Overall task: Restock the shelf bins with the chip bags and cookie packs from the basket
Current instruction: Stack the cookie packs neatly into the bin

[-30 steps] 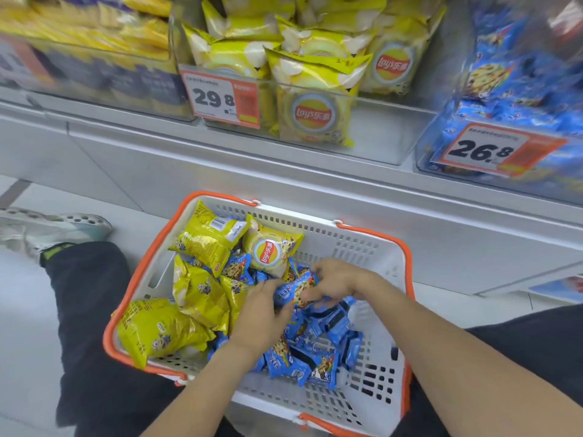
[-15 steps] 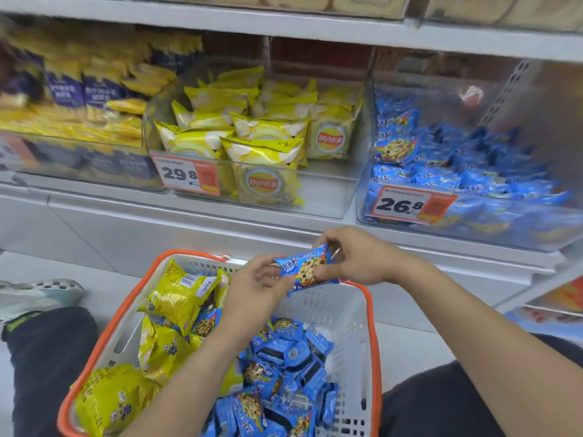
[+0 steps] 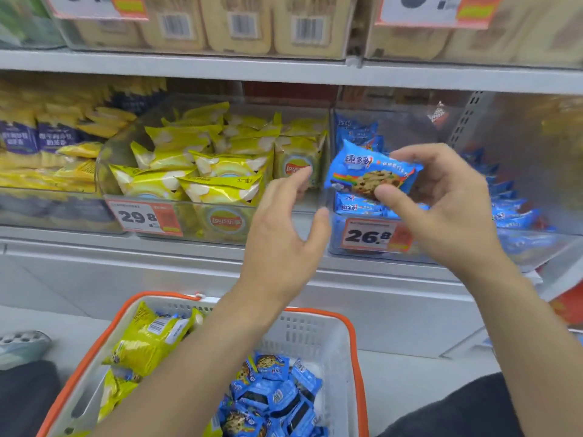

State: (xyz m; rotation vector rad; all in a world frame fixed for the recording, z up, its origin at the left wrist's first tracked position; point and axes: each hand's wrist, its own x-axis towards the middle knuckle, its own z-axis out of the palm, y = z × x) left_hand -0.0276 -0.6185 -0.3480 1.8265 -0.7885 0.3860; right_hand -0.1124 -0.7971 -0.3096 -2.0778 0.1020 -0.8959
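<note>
Presently, "Lay's" is read on the yellow chip bags [image 3: 220, 171] stacked in the clear middle bin [image 3: 195, 216], whose front carries a price tag [image 3: 143, 217] marked "29.8"; the clear bin to its right [image 3: 356, 244] carries a tag [image 3: 375, 236] marked "26.8". A blue cookie pack [image 3: 369, 171] is pinched at its right end by the right hand [image 3: 448, 200], thumb on the front face and fingers curled over the top edge; it is held in front of the right bin, above the tag. White Chinese characters, a rainbow stripe and a chocolate-chip cookie are printed on the pack; the characters cannot be read with confidence. The left hand [image 3: 284, 228] is held just left of the pack with fingers and thumb spread and nothing in its grip; the fingertips lie close to the pack's left end without evident contact. More blue cookie packs [image 3: 511, 209] are recorded inside the right bin. Below, a white basket with an orange rim [image 3: 315, 329] is seen on the floor, with yellow chip bags [image 3: 148, 342] at its left and blue cookie packs [image 3: 271, 395] at its right, partly hidden by the left forearm. Beige barcoded packs [image 3: 239, 23] are noted on the shelf above.
</note>
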